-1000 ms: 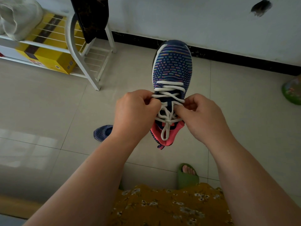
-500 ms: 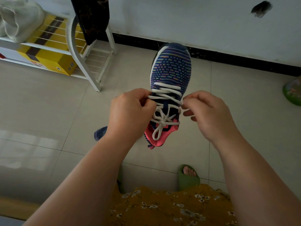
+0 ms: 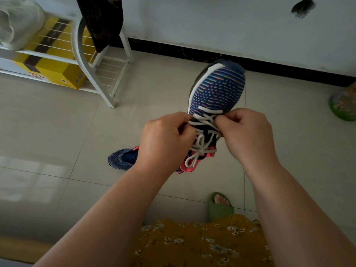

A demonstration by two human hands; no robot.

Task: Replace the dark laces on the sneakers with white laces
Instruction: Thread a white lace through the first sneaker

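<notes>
Since the earlier frames the sneaker had swung its toe from 12 o'clock toward 1 o'clock, and the right hand, which half a second before was drawn slightly away from the shoe, had closed back in against the lacing. It was held in the air between the two hands, sole away from the camera, its dark blue knit upper with rainbow dashes and white edge facing up, its pink collar hanging at 6 o'clock. The white lace crossed the eyelets and ended in a loose bow over the pink tongue. From 9 o'clock the left hand gripped the shoe's side, fingers curled, the thumb and fingertips pinching a lace strand at the upper eyelets. From 3 o'clock the right hand pinched the lace on the opposite side, knuckles up and fingers bent. Both forearms reached forward from the lower edge, bare, meeting at the shoe. A second sneaker lay on the tiled floor just beyond the left wrist, partly hidden. At 6 o'clock were a mustard floral garment and a foot in a green slipper. At 10 o'clock stood a white rack with a yellow box; the printing on it was too blurred to read. A dark cloth hung over the rack's frame.
</notes>
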